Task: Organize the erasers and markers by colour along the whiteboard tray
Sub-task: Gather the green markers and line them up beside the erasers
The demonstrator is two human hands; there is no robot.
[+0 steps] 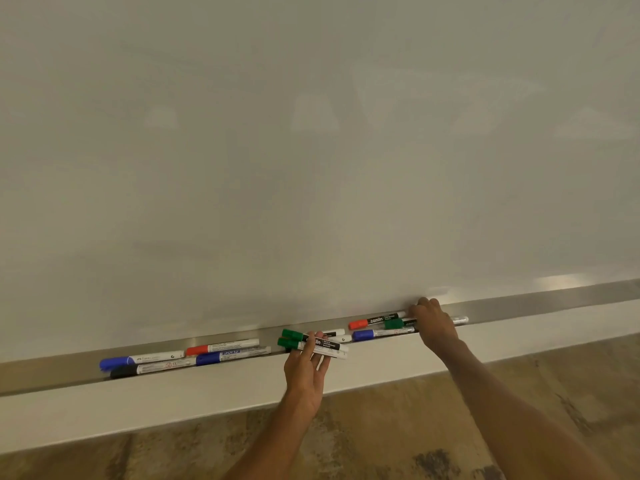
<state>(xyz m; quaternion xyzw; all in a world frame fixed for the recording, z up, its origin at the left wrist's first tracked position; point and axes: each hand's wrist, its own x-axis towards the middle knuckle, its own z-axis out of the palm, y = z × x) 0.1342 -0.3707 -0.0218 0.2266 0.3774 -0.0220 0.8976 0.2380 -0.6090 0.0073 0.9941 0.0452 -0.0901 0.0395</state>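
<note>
Your left hand (306,367) is palm-up just in front of the whiteboard tray (519,304), its fingers curled around two green-capped markers (311,342) held side by side, their slim white barrels wrapped in black printed labels and pointing right. Your right hand (431,323) reaches farther right into the tray, knuckles up, its fingers closed down over the barrel ends of a small cluster there; whether it actually clamps one of them you cannot tell. That cluster has a red-capped marker (375,320) at the far side against the board, a green-capped marker (394,323) in the middle and a blue-capped marker (379,334) nearest you, all lying lengthwise. To the left lie four more: a blue-capped marker with a rounded cap (138,360), a black-capped marker (152,368) just near of it, another red-capped one (221,348) and another blue-capped one (232,355). The tray is a long brushed-metal channel with a dull sheen, set under the smooth, glossy whiteboard (311,150). Below its flat pale front lip, the floor (381,438) looks mottled brown and rough.
</note>
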